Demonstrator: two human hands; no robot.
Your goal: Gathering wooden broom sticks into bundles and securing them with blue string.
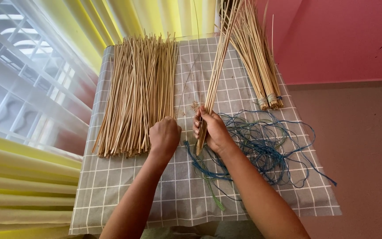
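Note:
A wide heap of thin tan sticks (138, 93) lies on the left half of a grey checked cloth (124, 194). My left hand (164, 135) rests closed at the heap's near right edge, pinching a single thin stick (186, 77) that runs up and away. A small bunch of sticks (215, 71) is gripped by my right hand (213, 130), which holds it near its lower end, tilted up toward the far side.
Two tied stick bundles (261, 66) lie at the far right of the cloth. A tangle of blue thread (266, 146) with some green strands spreads right of my right hand. Yellow curtains (27, 186) hang left; a pink wall (345, 40) stands right.

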